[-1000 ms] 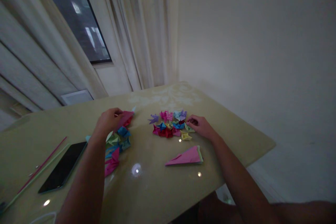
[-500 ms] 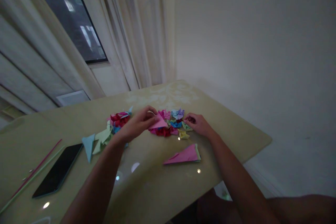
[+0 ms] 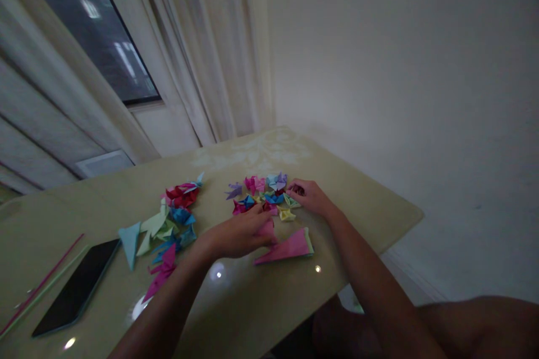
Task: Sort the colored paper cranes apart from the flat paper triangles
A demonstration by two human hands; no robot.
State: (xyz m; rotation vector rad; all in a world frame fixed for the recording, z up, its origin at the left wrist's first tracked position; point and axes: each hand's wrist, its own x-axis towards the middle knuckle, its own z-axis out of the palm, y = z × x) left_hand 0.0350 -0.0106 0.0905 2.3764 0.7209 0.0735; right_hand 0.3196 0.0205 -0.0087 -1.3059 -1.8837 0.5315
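Looking down on a pale table (image 3: 357, 207). Seemingly well along: already folded and laid out in two loose clusters, a left cluster (image 3: 182, 197) and a right cluster (image 3: 255, 184) of paper shapes. Apparently not yet set down: one pink paper piece (image 3: 266, 230), pinched under bent fingers of the palm-down left hand (image 3: 242, 234), right by a pink folded wedge (image 3: 293, 245); cannot tell if touching it. With fingers curled, the right hand (image 3: 310, 196) beside the right cluster; cannot tell if pinching anything.

Counted: one wedge, one light blue triangle (image 3: 130, 241), one dark phone (image 3: 78, 289), two thin sticks (image 3: 42, 284). Within the right cluster, one yellow shape (image 3: 286, 214) and one purple shape (image 3: 233, 190), the latter slightly apart; too overlapped for full totals, likewise in the left cluster, with one magenta shape (image 3: 162, 271) nearest the left forearm
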